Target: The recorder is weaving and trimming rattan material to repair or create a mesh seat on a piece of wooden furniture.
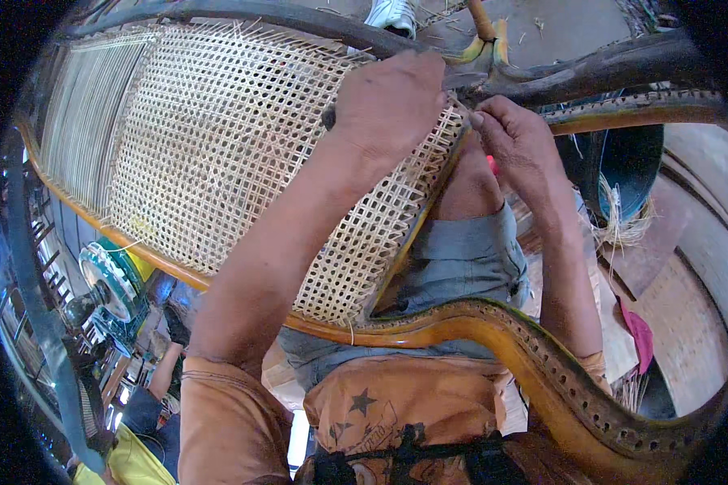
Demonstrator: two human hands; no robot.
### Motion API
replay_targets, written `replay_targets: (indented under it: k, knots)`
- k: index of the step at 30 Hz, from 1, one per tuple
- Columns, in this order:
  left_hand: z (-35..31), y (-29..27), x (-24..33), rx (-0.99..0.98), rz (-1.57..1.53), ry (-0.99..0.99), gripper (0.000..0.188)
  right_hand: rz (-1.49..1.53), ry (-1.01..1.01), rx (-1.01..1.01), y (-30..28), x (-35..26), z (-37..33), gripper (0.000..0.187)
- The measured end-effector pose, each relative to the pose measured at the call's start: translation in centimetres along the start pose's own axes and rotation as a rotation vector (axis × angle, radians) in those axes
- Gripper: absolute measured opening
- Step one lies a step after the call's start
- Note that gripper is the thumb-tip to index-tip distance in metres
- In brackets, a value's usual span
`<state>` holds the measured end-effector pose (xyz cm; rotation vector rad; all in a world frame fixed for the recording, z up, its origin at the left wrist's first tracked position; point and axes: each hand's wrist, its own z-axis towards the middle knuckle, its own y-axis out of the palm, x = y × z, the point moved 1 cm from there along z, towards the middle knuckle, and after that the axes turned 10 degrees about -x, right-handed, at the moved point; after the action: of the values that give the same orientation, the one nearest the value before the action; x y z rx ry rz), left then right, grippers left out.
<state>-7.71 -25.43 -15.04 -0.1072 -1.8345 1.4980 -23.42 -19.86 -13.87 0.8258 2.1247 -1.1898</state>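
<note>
Across my lap lies a wooden furniture frame (445,321) holding a woven cane panel (218,137). Its far left part has only parallel strands; the rest is an open mesh. My left hand (392,101) is a closed fist over the panel's far right corner, around what looks like a knife (465,79). A dark handle end sticks out on one side and a grey blade on the other. My right hand (522,145) pinches at the rail beside that corner; what its fingers hold is hidden. Something small and red (492,164) shows by its palm.
A curved rail with a row of holes (578,388) sweeps to the lower right. Loose cane strands (623,214) hang by a dark bucket (631,170). A green-and-white round machine (109,279) and another person's arm (163,370) are at left. A white shoe (392,14) stands beyond.
</note>
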Motion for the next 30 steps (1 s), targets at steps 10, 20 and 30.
replay_targets:
  k: [10, 20, 30]
  knots:
    - [3.0, -1.0, -0.6, -0.627, 0.23, -0.162, 0.024, -0.382, 0.115, -0.034, -0.4, 0.8, 2.4, 0.027]
    - [4.1, -1.1, -0.8, -0.741, 0.316, -0.057, 0.026, -0.412, 0.115, -0.046, -0.5, -0.2, 2.6, 0.025]
    - [5.4, -0.5, 2.2, -0.777, 0.46, 0.15, 0.026, -0.472, 0.087, -0.022, -0.1, 2.7, 3.2, 0.025]
